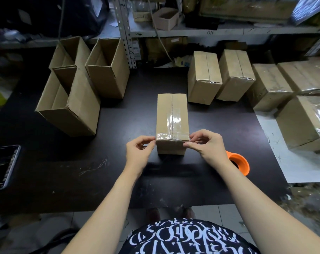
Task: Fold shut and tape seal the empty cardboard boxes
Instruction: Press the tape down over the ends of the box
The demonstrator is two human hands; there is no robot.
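A closed cardboard box [172, 114] stands in the middle of the black table [119, 171]. Clear tape [174, 121] runs along part of its top seam and across its near top edge. My left hand [140, 151] pinches the tape end at the box's near left corner. At the near right corner my right hand [205, 143] pinches the other tape end. An orange tape dispenser [239, 163] lies on the table just behind my right wrist.
Three open-topped boxes [108, 70] stand at the left and back left. Several taped boxes [203, 77] line the back right and right side. A phone [3, 165] lies at the table's left edge. Shelving with clutter rises behind.
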